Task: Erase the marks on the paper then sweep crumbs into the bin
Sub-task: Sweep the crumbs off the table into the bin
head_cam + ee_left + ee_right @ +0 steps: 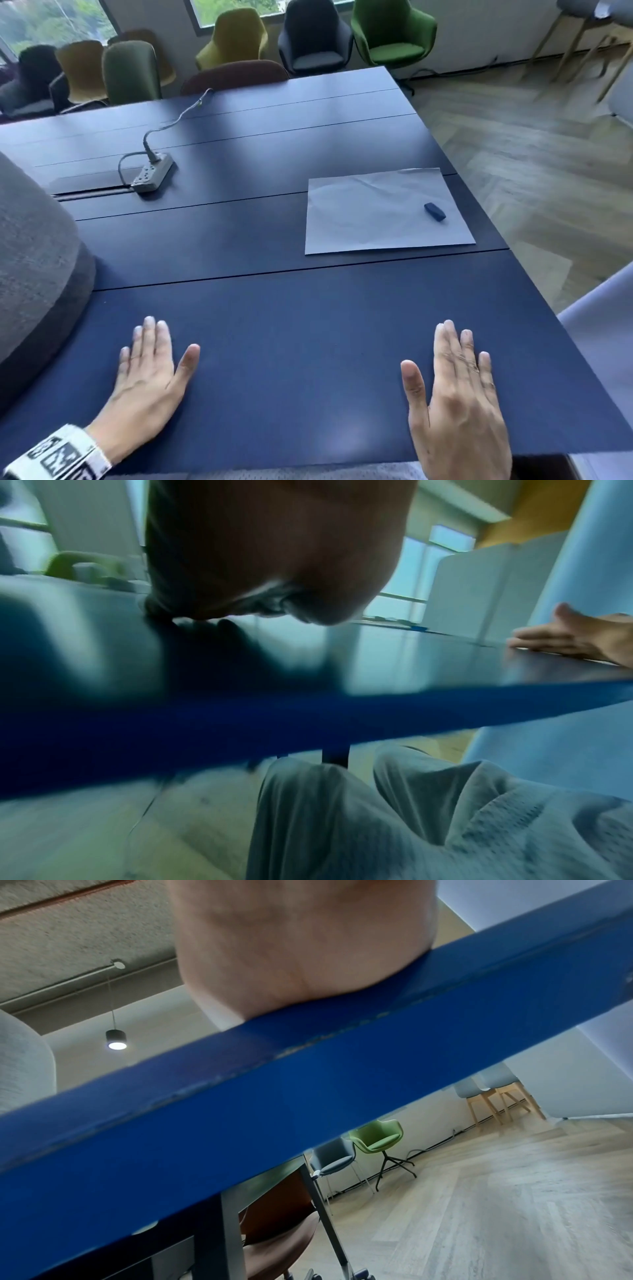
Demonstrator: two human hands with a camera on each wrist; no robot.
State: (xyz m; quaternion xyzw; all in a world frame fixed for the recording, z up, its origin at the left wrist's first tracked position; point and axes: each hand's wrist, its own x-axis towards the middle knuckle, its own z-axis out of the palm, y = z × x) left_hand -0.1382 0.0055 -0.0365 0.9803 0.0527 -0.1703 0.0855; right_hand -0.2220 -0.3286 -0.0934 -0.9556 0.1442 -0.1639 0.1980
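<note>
A white sheet of paper (383, 212) lies on the dark blue table (274, 335), far right. On its right part rests a small dark eraser (435, 211). No marks on the paper can be made out. My left hand (150, 363) lies flat, palm down, near the front edge at the left. At the right, my right hand (455, 387) lies flat the same way. Both hold nothing and are well short of the paper. The left wrist view shows the left palm (267, 561) from below and the right hand (575, 639) on the table. No bin is in view.
A grey power strip (152, 173) with a cable lies at the back left of the table. A grey padded object (30, 274) stands at the left edge. Several chairs (233, 37) line the far side. The table's right edge drops to wooden floor (531, 154).
</note>
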